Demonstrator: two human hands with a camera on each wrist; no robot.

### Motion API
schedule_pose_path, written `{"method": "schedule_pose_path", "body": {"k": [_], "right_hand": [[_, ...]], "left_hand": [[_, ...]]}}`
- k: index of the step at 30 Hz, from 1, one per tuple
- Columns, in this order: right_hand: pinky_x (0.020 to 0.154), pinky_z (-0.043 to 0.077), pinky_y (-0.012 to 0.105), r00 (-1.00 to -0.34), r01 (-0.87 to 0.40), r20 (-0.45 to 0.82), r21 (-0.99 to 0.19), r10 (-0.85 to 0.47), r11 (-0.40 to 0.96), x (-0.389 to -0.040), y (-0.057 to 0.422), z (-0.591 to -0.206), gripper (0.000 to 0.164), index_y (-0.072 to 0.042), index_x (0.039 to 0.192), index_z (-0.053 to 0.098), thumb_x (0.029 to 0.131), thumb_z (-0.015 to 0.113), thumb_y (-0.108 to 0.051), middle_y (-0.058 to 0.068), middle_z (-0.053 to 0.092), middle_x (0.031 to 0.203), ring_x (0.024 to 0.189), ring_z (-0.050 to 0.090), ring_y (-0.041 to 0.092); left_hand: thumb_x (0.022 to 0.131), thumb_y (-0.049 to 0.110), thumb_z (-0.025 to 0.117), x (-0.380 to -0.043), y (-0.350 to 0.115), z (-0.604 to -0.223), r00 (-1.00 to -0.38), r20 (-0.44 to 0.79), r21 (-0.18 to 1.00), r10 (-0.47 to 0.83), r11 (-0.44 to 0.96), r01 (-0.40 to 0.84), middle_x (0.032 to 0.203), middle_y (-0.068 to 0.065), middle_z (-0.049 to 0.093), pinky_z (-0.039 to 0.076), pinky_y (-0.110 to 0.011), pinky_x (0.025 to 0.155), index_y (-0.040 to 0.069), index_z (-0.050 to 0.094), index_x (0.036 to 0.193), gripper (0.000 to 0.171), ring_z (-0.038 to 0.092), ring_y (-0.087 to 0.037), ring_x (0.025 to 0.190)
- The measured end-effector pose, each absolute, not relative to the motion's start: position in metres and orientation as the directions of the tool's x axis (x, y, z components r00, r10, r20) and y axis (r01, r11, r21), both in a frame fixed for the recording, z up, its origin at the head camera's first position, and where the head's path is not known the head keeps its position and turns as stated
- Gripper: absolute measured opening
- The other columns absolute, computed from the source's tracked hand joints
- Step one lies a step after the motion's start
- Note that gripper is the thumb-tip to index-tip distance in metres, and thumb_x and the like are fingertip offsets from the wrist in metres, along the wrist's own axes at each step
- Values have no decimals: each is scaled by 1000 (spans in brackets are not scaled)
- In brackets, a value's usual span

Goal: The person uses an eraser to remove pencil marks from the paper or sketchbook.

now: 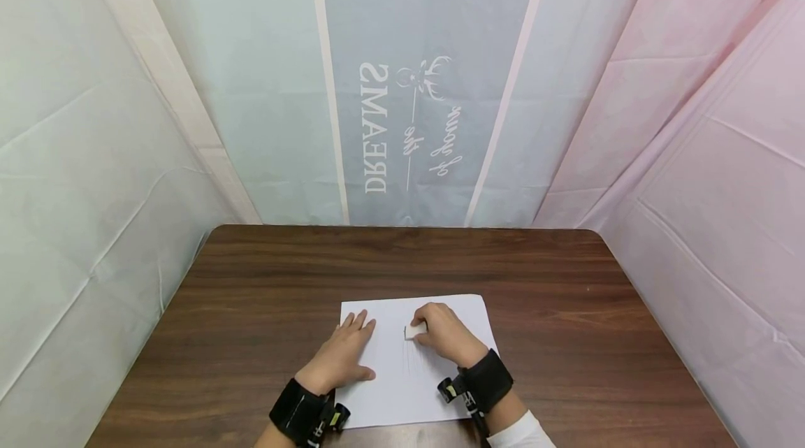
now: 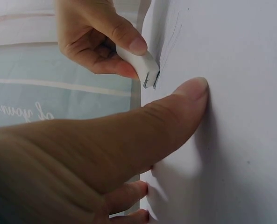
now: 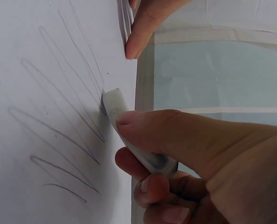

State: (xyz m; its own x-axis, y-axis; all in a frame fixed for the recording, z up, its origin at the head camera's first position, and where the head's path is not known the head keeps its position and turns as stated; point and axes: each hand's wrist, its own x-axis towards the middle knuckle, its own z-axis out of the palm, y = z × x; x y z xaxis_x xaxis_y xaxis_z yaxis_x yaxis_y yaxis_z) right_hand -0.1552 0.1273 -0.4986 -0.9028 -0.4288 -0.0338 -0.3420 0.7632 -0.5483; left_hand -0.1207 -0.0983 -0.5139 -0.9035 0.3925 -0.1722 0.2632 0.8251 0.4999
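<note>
A white eraser [image 3: 115, 103] is pinched between the thumb and fingers of my right hand [image 1: 448, 333]. Its smudged end touches the white paper [image 1: 402, 399] at the top of some pencil lines [image 3: 59, 121], a zigzag scribble best seen in the right wrist view. In the left wrist view, the eraser [image 2: 140, 65] shows dark marks along its edge. My left hand [image 1: 339, 356] rests on the left part of the paper with fingers spread, and its thumb [image 2: 185, 95] touches the sheet. The palm side of the left hand is hidden.
The paper lies near the front edge of a dark wooden table [image 1: 264, 280]. A printed curtain [image 1: 428, 15] hangs behind the table, with pale cloth [image 1: 75, 154] on both sides. Black straps [image 1: 490, 379] with small cameras sit on both wrists.
</note>
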Motion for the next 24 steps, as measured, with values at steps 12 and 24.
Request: {"method": "schedule_pose_path", "body": {"k": [12,24], "right_hand": [[80,61,38,-910,-315,-56,-552,-412,772,-155,128,-498,16,-1,95,77,80,81,1,13,75,102,93,70,22],[78,61,38,-907,-324,-48,-556,-419,765,-155,130,-498,17,0,95,77,79,81,2,14,75,103,94,71,23]], "left_hand": [[73,22,91,-121,-99,-512,-903,-176,505,391,824,258,159,-30,35,29,-64,120,-6,50,145,88,30,-51,149],[72,23,92,-120,-98,-511,-904,-171,497,392,827,265,158,-30,37,31,-65,119,-6,51,144,88,31,-51,149]]}}
